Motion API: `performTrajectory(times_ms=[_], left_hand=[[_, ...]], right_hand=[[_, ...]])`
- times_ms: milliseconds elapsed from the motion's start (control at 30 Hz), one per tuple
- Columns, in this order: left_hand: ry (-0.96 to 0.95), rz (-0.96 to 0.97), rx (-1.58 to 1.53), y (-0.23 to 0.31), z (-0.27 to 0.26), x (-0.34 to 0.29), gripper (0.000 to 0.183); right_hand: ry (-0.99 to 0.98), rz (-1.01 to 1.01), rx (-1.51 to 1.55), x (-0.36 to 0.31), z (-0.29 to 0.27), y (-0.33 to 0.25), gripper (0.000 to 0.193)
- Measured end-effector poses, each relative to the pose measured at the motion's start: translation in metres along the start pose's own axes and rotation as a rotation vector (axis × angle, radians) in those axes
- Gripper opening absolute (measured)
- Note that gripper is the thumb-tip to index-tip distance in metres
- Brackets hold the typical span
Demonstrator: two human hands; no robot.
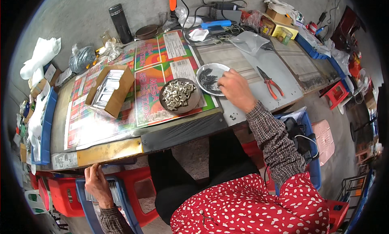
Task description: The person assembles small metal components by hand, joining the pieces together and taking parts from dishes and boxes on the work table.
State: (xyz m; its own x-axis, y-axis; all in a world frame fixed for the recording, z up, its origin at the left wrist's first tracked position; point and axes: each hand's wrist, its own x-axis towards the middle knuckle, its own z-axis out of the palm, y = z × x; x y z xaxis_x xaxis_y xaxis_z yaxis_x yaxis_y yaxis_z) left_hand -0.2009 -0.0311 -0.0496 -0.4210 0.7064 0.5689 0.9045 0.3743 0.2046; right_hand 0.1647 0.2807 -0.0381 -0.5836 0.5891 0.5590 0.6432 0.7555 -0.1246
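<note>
My right hand [237, 90] is at the right rim of a pale round bowl [221, 66] holding small dark slender pieces [208, 80]. Its fingers are bunched together, and whatever lies between them is hidden. Low on the left, my left hand [97, 184] rests by the table's front edge, above a blue crate [87, 209] of flat packets. Its fingers are bent and a little apart, with nothing seen in them. Beside the pale bowl stands a dark bowl [194, 100] heaped with short silvery metal pieces [177, 94].
An open cardboard box [123, 97] of flat white packets stands on the printed sheet. Red-handled pliers [270, 85] lie right of my right hand. A black bottle [120, 23], a blue tool [216, 24] and cables line the wall. A blue bin [306, 124] stands below the table's right side.
</note>
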Motion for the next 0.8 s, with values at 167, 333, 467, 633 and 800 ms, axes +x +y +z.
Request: performTrajectory(times_ms=[167, 333, 467, 633, 800], left_hand=[[0.031, 0.055, -0.026, 0.022, -0.005, 0.024, 0.005], [0.124, 0.199, -0.025, 0.043, 0.0, 0.057, 0.007], [0.107, 0.21, -0.022, 0.055, -0.001, 0.089, 0.008], [0.111, 0.317, -0.004, 0.057, 0.033, 0.142, 0.002], [0.019, 0.266, 0.077, 0.057, 0.049, 0.184, 0.003]], right_hand=[[-0.012, -0.101, -0.124, 0.01, -0.002, 0.004, 0.002], [-0.042, -0.153, -0.203, 0.016, 0.002, 0.003, 0.002], [-0.076, -0.126, -0.14, 0.014, 0.005, 0.007, 0.005], [-0.062, 0.038, -0.007, 0.008, -0.002, 0.008, 0.012], [0.056, 0.16, 0.206, 0.006, -0.005, 0.0, 0.014]])
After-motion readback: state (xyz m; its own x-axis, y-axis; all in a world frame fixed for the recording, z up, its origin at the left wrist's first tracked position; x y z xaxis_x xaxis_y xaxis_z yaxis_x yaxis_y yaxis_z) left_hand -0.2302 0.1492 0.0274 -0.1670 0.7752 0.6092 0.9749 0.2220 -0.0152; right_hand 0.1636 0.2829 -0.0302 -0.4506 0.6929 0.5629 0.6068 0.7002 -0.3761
